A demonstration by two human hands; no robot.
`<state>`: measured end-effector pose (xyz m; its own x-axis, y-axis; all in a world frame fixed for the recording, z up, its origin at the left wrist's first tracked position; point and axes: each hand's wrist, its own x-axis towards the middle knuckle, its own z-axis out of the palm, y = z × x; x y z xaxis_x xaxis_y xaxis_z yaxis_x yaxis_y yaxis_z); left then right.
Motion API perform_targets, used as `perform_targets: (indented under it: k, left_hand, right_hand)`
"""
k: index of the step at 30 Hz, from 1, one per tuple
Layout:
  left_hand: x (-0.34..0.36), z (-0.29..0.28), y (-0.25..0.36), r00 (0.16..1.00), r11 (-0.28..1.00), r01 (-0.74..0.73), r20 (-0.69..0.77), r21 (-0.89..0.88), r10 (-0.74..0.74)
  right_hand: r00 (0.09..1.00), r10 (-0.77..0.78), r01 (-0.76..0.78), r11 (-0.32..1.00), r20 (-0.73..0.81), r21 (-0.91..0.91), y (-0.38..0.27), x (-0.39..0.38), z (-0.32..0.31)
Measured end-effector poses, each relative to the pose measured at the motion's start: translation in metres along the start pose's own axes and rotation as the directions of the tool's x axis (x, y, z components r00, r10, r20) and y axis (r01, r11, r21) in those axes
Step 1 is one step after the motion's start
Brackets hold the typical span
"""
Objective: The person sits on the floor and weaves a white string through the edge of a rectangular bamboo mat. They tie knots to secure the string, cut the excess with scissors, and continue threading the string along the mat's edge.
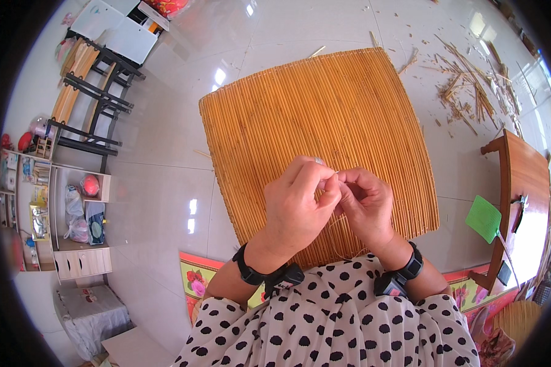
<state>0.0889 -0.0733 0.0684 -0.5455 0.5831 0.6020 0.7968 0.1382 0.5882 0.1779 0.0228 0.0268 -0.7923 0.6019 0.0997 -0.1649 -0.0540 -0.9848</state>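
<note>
Both hands work over a square mat of golden-brown, narrow round stalks (312,110), nearer its near edge than its far one. Left hand (297,202): thumb and forefinger pressed together at the tips, other fingers curled in. Right hand (370,205): thumb and forefinger pinching too, tips nearly meeting the left's. Between them, what looks like a fine pale strand (337,172); too thin to follow end to end.

Step in hand, by judgement: tying or drawing that strand. Best done with short, firm pinches close to the crossing, both sides pulled evenly, wrists low and quiet. A jerk could snap the strand or pucker the stalks; check that it lies flat before letting go.

Mat: near edge at the white cloth with black spots (330,318) over the lap; what bears its weight, cannot tell. Stalks run from far edge to near edge, side edges slightly ragged.

Room: glossy pale tiled floor (165,202). Broken straw-coloured stalks (471,92) littered beyond the mat's far right corner. To the right, a reddish-brown wooden bench (526,162), a green plastic fly swatter (483,218) leaning by it. Left side: pale wooden shelving (82,260).
</note>
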Motion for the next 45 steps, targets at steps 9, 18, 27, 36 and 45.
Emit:
perform_targets:
  k: [9, 18, 27, 36, 45]
  left_hand:
    - [0.0002, 0.0007, 0.0006, 1.000, 1.000, -0.006, 0.004, -0.003, 0.006]
    - [-0.0018, 0.0012, -0.0005, 1.000, 1.000, -0.010, 0.005, -0.016, 0.010]
    - [-0.0006, -0.0002, 0.0031, 1.000, 1.000, 0.012, 0.006, -0.026, -0.012]
    - [-0.0012, 0.0013, 0.0036, 1.000, 1.000, 0.004, -0.010, -0.005, -0.004]
    - [-0.0016, -0.0007, 0.0042, 1.000, 1.000, -0.020, -0.005, 0.004, 0.020]
  right_hand:
    - [1.000, -0.019, 0.019, 1.000, -0.008, -0.023, 0.0018, -0.0003, -0.0008]
    - [1.000, -0.016, 0.016, 0.999, 0.000, -0.035, 0.0018, -0.0006, -0.0017]
    - [1.000, -0.002, 0.001, 0.999, -0.013, -0.038, 0.0005, -0.0009, -0.0019]
    - [1.000, -0.030, 0.029, 0.999, -0.010, -0.038, 0.0020, -0.0009, -0.0020]
    - [1.000, -0.010, 0.010, 1.000, -0.019, -0.001, -0.0018, -0.0012, 0.0002]
